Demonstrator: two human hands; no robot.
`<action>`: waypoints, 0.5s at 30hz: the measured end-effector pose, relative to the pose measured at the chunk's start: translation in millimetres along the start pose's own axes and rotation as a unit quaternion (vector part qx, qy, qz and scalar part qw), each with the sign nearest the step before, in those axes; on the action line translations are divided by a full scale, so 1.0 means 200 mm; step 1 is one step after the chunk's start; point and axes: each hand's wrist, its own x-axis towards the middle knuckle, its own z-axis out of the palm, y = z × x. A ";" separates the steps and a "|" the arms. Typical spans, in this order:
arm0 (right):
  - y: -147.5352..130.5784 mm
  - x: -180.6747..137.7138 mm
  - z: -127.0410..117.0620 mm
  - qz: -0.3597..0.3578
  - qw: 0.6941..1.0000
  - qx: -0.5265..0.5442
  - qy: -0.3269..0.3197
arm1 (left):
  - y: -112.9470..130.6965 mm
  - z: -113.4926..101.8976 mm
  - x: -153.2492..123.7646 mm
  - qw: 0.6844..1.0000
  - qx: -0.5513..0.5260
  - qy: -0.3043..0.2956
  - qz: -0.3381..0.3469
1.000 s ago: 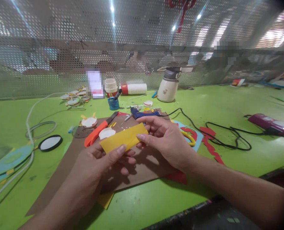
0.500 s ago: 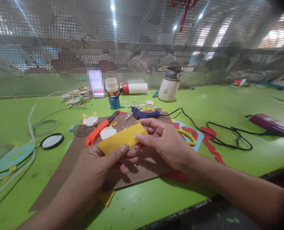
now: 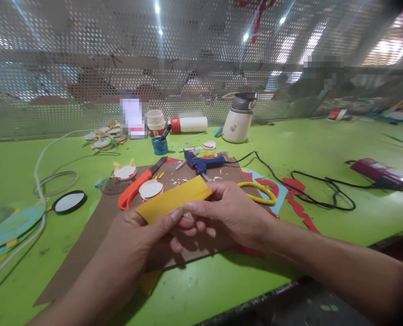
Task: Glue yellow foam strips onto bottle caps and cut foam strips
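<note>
A folded strip of yellow paper (image 3: 174,197) is held up between both hands, above a brown board (image 3: 95,240). My left hand (image 3: 147,237) pinches its lower left part, thumb on top. My right hand (image 3: 230,206) grips the right end, with its thumb pressed along the lower edge. Just beyond the paper lie a white paper disc (image 3: 151,189), an orange-handled utility knife (image 3: 136,186) and a blue glue gun (image 3: 203,162). The yellow scissor handle (image 3: 260,192) shows to the right of my right hand.
Red paper scraps (image 3: 298,201) and a black cord lie at right, near a purple device (image 3: 380,173). A white bottle (image 3: 238,120), stacked paper cups (image 3: 189,124) and a blue pen pot (image 3: 159,145) stand behind. At left are a black-rimmed round mirror (image 3: 69,202) and a white cable (image 3: 40,181).
My right hand has slid down along the yellow paper's right end, its thumb now nearer my left thumb. More of the paper's top right corner and the glue gun shows.
</note>
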 end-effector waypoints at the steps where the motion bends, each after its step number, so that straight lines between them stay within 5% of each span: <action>1: 0.00 0.00 0.00 0.001 1.000 -0.001 0.002 | 0.00 0.00 0.00 1.000 -0.005 -0.015 -0.002; 8: 0.01 0.00 -0.01 -0.003 0.999 -0.032 0.028 | 0.02 0.00 -0.01 0.997 -0.005 -0.063 -0.033; 15: -0.01 0.00 0.00 -0.010 0.999 -0.025 0.031 | 0.00 0.01 0.00 0.999 0.002 -0.035 -0.020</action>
